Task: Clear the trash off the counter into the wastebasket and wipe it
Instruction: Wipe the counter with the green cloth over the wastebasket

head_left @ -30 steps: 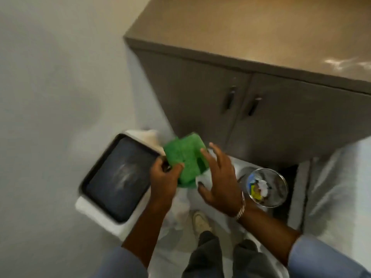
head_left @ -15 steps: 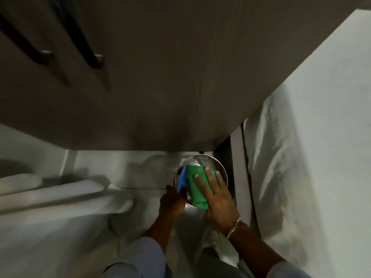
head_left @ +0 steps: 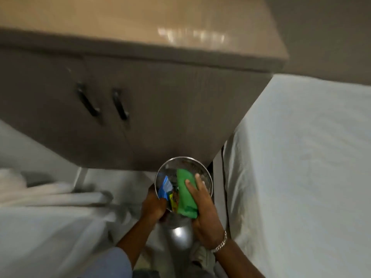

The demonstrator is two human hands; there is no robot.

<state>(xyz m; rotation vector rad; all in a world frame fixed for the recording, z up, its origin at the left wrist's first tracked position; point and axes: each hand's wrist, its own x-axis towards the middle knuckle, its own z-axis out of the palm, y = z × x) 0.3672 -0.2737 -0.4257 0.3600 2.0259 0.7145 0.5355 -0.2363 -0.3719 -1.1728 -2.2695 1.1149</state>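
A shiny metal wastebasket (head_left: 181,234) is lifted and tilted toward me below the cabinet. My left hand (head_left: 152,205) grips its left rim. My right hand (head_left: 202,207) holds its right side and presses a folded green cloth (head_left: 185,194) against the rim. Inside the basket lie colourful wrappers (head_left: 166,189), blue and yellow. The beige counter top (head_left: 140,23) above shows only a light reflection.
A brown cabinet with two dark door handles (head_left: 120,105) stands under the counter. A bed with white sheets (head_left: 301,167) fills the right side. More white bedding (head_left: 50,217) lies at the lower left. My legs are below the basket.
The green cloth passed from my left hand to my right. Both hands took hold of the wastebasket and raised it. My view tilted up, so the counter top shows again.
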